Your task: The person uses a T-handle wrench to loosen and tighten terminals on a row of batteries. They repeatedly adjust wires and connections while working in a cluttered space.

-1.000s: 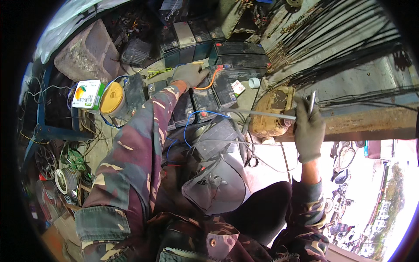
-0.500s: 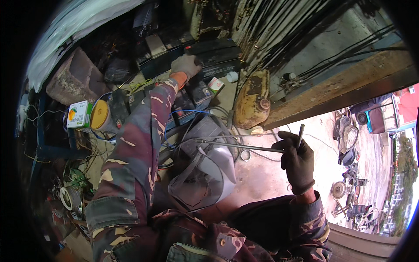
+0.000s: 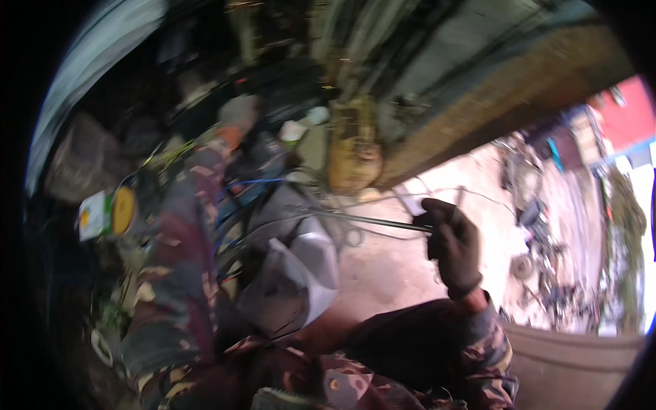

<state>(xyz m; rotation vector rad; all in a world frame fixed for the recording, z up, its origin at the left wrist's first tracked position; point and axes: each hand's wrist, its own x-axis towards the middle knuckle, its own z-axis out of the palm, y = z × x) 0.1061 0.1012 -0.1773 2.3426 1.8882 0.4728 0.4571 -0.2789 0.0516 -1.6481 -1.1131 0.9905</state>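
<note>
My left hand [image 3: 239, 115], in a grey glove, reaches far forward at the end of a camouflage sleeve and rests on or just over dark box-shaped batteries [image 3: 270, 154]. Its fingers are smeared by motion, so their grip is not readable. On the right, my gloved right hand [image 3: 456, 249] is closed around a thin metal rod [image 3: 383, 222] that points left. A short rod-like end also sticks up above that hand; whether it is the same piece I cannot tell. Below the rod lies a translucent white plastic piece [image 3: 318, 263], beside a dark grey block.
A grimy yellow jerrycan [image 3: 354, 154] stands beyond the rod, near a long rusty beam [image 3: 492, 89]. Loose cables cross the floor. At left are a concrete block [image 3: 82, 160], a white-and-green box [image 3: 94, 215] and a yellow-lidded tub [image 3: 124, 210]. Machine parts [image 3: 540, 253] lie outside right.
The whole view has shifted and blurred, with most things sliding left. My left hand stays stretched out over the batteries, and my right hand still holds the rod.
</note>
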